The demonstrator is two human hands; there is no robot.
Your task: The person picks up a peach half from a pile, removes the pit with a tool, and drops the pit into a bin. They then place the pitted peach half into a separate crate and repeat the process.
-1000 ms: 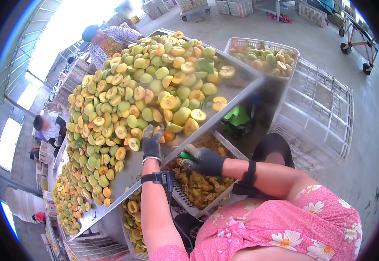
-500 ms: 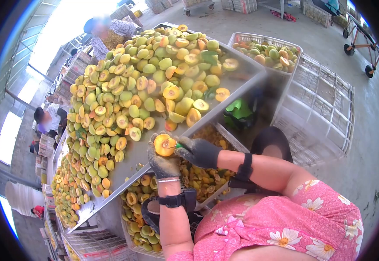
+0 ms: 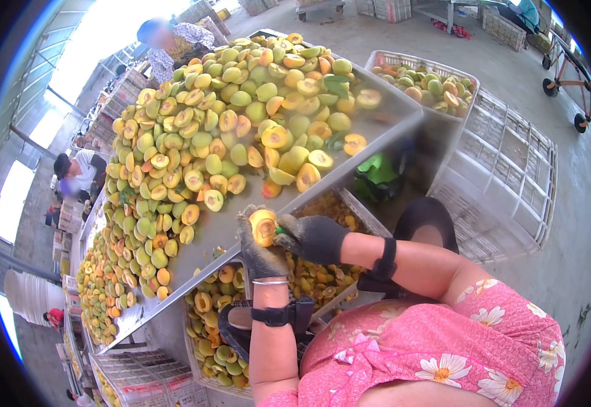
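There, peach half [image 3: 263,226] in left grip [image 3: 260,245].

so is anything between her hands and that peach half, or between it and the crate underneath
Nothing visible. The left hand holds the peach half directly, the right hand presses a green tool against it, and the crate of pits lies open just below.

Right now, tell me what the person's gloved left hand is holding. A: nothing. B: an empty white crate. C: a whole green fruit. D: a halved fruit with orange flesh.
D: the left hand cups a halved fruit showing orange flesh, while the right hand presses a green-handled tool against it.
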